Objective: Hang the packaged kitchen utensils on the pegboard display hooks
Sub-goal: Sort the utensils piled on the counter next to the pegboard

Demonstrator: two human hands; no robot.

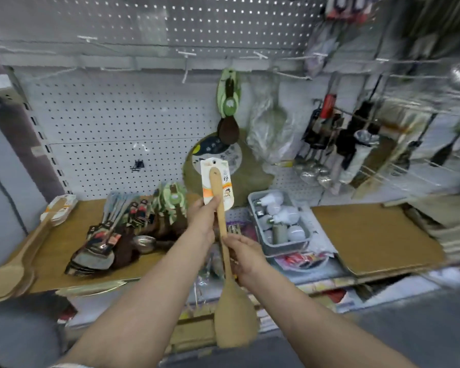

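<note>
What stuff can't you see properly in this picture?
Head view only:
- Wooden spatula handle: partly hidden inside the left hand and right hand.
- Card label print: too small and blurred to read.
- Hanging utensils at right: smeared by blur.
- Wooden spoons: cut off by left edge.

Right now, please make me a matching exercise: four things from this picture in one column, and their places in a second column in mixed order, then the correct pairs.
Column one:
1. long wooden spatula with white card label
2. grey plastic bin of white light bulbs
3. dark brown spoon in green packaging
4. pile of packaged metal spoons

Column two:
A. hanging on the white pegboard
B. lying on the wooden shelf, left of the hands
C. held by left hand and right hand
D. standing on the shelf, right of the hands

Pairs: 1-C, 2-D, 3-A, 4-B
</note>
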